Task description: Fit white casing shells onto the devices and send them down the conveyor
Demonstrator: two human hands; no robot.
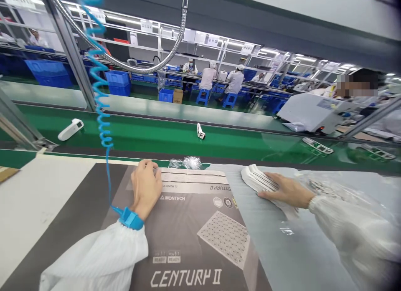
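Note:
My left hand (146, 184) rests at the far edge of a printed Montech cardboard sheet (184, 228). Its fingers curl inward, and whatever they might hold is hidden. A blue wrist strap (130, 218) circles that wrist, with a coiled cord rising from it. On the right, my right hand (286, 191) grips a stack of white curved plastic shells (254, 178), thumb on the near side and fingers over the far side. The stack lies on a grey foam sheet (250, 228). Just beyond the cardboard is crumpled clear plastic (191, 162).
Past the work surface runs a green conveyor belt (150, 134) carrying a white handheld device (71, 130), a small white part (200, 131) and white shells (318, 145). Clear plastic bags (344, 191) lie at right. A metal flexible hose (138, 69) hangs overhead. Several people sit farther back.

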